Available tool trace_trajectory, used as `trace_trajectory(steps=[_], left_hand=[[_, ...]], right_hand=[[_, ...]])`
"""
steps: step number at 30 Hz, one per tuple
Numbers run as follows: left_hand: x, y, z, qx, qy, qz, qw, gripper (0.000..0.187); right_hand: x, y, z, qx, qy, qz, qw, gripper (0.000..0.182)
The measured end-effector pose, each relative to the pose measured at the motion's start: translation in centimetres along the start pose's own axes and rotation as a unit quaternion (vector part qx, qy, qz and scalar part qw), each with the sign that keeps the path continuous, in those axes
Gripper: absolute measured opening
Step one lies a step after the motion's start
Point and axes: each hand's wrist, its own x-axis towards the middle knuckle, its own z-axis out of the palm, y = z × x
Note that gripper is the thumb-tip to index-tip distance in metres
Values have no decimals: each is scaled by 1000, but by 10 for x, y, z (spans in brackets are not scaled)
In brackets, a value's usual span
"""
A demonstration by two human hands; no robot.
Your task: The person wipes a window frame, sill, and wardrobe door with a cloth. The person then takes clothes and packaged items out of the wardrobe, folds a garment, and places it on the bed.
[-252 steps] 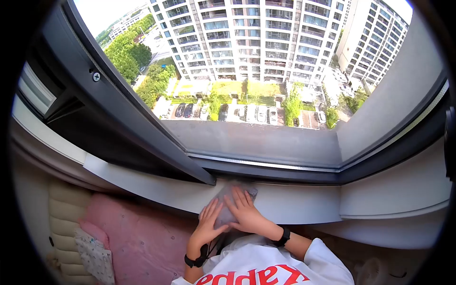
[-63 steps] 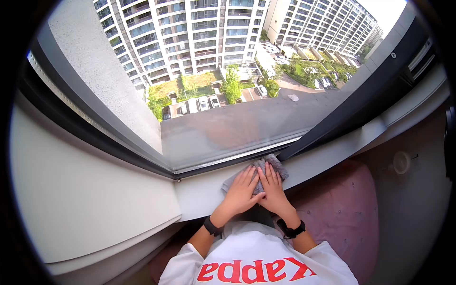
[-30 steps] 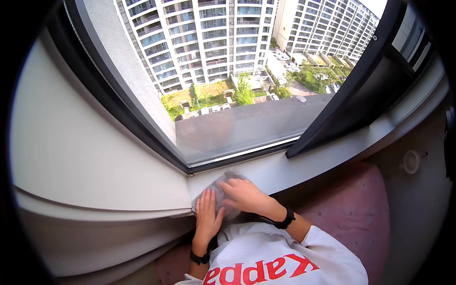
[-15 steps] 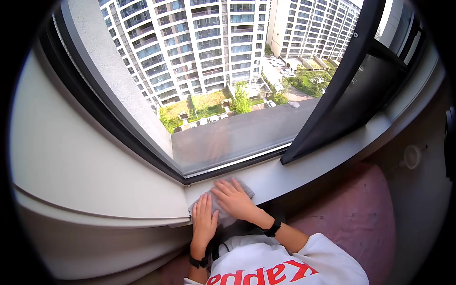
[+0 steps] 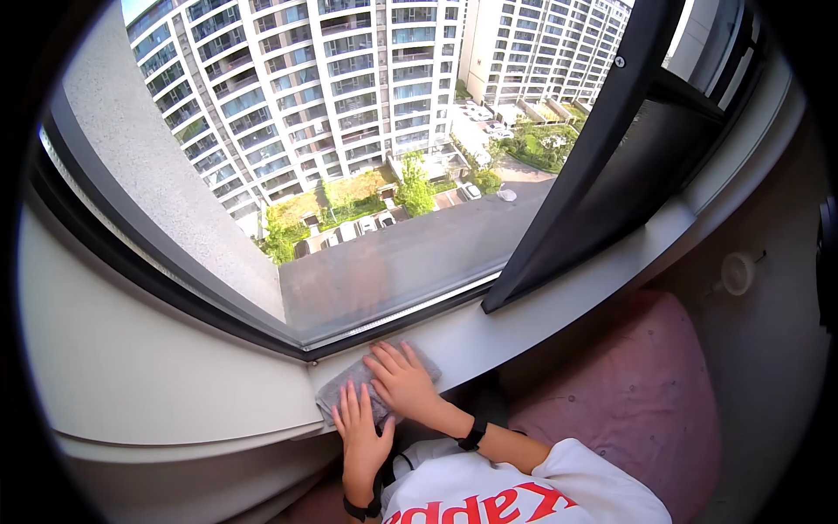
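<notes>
A grey cloth (image 5: 353, 377) lies folded on the white windowsill (image 5: 532, 341), at the corner by the window frame. My right hand (image 5: 407, 384) rests palm down on the cloth's right part, its fingers stretched out and a little apart. At the cloth's front edge, my left hand (image 5: 365, 434) has its fingers straight and touching the fabric, with the thumb held away. Both hands press from above rather than wrapping around the cloth. Part of it is hidden beneath them.
A dark-framed window sash (image 5: 602, 166) stands open on the right above the sill. The black lower frame (image 5: 401, 316) borders the opening, with tall buildings outside. A pink cushioned piece (image 5: 620, 393) lies below the sill, and a round white fitting (image 5: 738, 274) is on the right.
The view has shifted, so the window and sill appear farther left. My left hand has drawn back toward the sill's front edge, and more of the cloth shows, lying flatter.
</notes>
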Motion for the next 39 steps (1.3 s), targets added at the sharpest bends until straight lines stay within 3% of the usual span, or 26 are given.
trace_trajectory(steps=[9,24,39], left_hand=[[22,-17,15,64,-14,27,997,91],[48,-4,24,72,14,47,996,88],[68,84,81,51,-2,227,972,80]], right_hand=[[6,1,0,-20,24,13,999,39],[5,21,-7,38,103,22,994,36],[-74,83,-74,-80,111,164,977,36]])
